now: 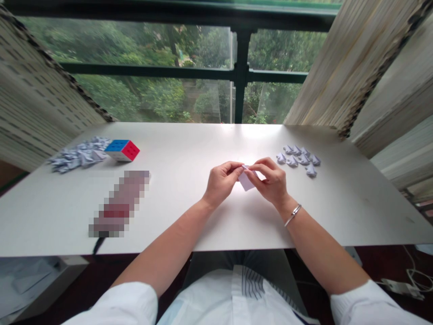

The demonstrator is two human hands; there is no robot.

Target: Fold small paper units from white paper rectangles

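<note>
A small piece of white paper (pixel 247 181), partly folded, is held up over the white table between my two hands. My left hand (pixel 221 181) pinches its upper left edge with thumb and forefinger. On the other side my right hand (pixel 270 179) grips the paper's upper right part, thumb and fingertips pressed together. The two hands' fingertips nearly meet at the top of the paper and hide part of its fold. To the right of my right hand lie several small folded paper pieces (pixel 304 159) in a loose group.
At the back left, a heap of folded paper pieces (pixel 81 155) lies beside a puzzle cube (pixel 122 150) on the white table (pixel 176 225). A long blurred-out object (pixel 120 203) with a dark strap lies nearer. Curtains (pixel 324 58) flank the window behind; a cable (pixel 414 275) hangs lower right.
</note>
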